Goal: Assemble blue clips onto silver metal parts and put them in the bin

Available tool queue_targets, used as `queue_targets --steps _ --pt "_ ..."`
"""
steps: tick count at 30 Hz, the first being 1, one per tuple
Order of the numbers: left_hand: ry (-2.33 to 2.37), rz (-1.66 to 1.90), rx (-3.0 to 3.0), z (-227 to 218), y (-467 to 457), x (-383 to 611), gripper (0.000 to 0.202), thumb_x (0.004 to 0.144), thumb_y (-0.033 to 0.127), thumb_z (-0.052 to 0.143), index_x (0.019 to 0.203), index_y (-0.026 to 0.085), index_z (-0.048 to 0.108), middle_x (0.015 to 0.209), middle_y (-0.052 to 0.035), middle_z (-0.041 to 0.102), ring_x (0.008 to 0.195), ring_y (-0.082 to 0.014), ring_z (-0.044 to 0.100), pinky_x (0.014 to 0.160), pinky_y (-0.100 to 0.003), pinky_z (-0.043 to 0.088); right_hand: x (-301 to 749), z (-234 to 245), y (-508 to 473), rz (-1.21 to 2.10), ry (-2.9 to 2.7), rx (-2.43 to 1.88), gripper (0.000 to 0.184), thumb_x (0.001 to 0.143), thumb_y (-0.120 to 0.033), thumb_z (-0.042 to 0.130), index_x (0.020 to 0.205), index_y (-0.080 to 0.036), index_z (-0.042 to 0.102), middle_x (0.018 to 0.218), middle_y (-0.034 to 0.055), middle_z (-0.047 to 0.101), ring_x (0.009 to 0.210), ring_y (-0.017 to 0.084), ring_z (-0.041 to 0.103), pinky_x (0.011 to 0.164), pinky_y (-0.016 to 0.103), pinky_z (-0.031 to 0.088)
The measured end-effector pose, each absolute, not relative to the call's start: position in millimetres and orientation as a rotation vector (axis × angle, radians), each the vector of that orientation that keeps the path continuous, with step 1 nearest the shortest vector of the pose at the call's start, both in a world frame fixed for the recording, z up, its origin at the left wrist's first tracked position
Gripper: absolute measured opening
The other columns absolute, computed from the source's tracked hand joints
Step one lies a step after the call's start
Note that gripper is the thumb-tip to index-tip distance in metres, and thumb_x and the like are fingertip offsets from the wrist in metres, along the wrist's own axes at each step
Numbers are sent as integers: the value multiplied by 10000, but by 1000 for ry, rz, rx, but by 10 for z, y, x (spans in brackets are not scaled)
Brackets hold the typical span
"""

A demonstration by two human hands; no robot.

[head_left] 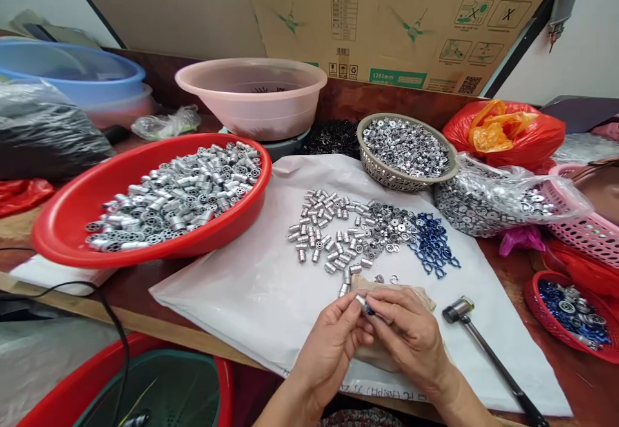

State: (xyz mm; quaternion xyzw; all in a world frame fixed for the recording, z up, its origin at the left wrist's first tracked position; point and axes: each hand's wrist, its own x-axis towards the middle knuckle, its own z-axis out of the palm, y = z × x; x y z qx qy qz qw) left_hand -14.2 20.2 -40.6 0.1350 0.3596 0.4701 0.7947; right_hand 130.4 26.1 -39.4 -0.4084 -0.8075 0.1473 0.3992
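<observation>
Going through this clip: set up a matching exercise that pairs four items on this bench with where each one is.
Items:
1. Single silver cylinder
2. Heap of silver cylinders
3. Heap of silver wheel-shaped discs
4. Blue and silver parts

Places:
A. Oval beige perforated basket
B. Small round red basket
C. Between the person's fingers
D. Large red basin

Pairs: 1-C, 2-D, 3-A, 4-B

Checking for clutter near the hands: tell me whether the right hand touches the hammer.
Apart: the head view shows a gap of white plastic sheet between the right hand and the hammer.
</observation>
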Motion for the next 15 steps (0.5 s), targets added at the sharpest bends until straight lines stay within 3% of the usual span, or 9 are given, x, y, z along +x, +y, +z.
queue_targets --steps 5,7,12,15 --pt "887 1019 590 -331 211 -126 301 774 347 652 1019 174 678 768 -15 627 636 -85 498 647 -201 450 1321 -395 260 248 -2008 -1054 310 820 -111 577 1094 -242 640 1002 60 703 904 179 650 769 333 522" --pt "939 983 686 -321 243 -145 334 775 359 647 1045 164 670 708 -5 614 618 -85 493 638 -195 446 1345 -397 263 254 -1975 -1065 324 813 -106 583 1097 -251 644 1002 59 705 907 184 651 779 340 519" --pt "637 685 547 -422 351 -265 420 749 438 651 1002 103 661 575 24 518 404 -39 413 346 -141 297 1380 -382 240 737 -1872 -1093 266 816 -176 601 1044 -292 673 978 41 711 898 184 660 786 333 539" --pt "501 538 460 -513 376 -341 404 742 446 657 970 112 638 528 36 514 311 -22 361 276 -132 211 1409 -323 272 1014 -1861 -1007 248 837 -208 581 1050 -289 677 972 43 720 896 184 668 801 340 540"
